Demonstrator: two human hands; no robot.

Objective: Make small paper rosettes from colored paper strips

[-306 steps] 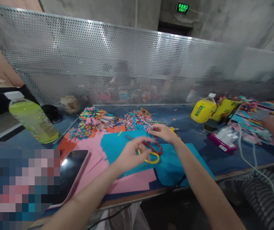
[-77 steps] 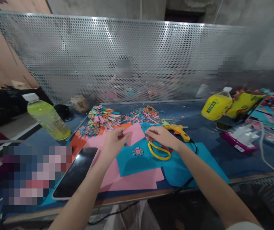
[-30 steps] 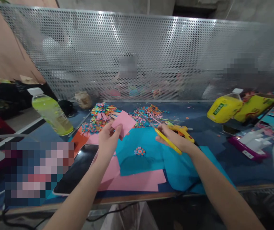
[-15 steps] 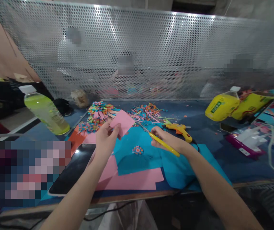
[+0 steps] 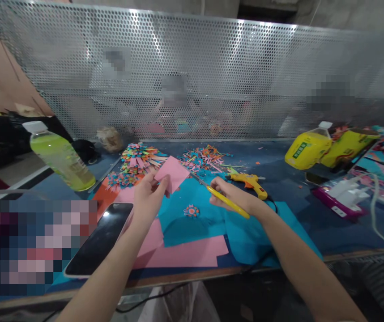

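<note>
My left hand [image 5: 151,190] pinches a pink square of craft paper or foam [image 5: 173,172] by its lower left side, thumb on top. In my right hand [image 5: 227,192] are yellow-handled scissors [image 5: 230,205], their blades at the right corner of the pink square. Whether the blades have cut into it I cannot tell. Below lie turquoise sheets [image 5: 208,228] and a pink sheet [image 5: 192,255]. On the turquoise rests a small round flower-like piece [image 5: 191,211] in pink, orange and blue.
Behind the hands are a heap of coloured strips [image 5: 205,158] and a pile of fringed pieces [image 5: 138,156]. A yellow glue gun [image 5: 249,181] lies right of centre. A green bottle [image 5: 62,156], a tablet [image 5: 103,241], a yellow bottle [image 5: 308,147] and a purple power strip [image 5: 338,203] stand around.
Both hands keep nearly the same pose, with the pink square still at the scissors' blades. The whole view has shifted slightly.
</note>
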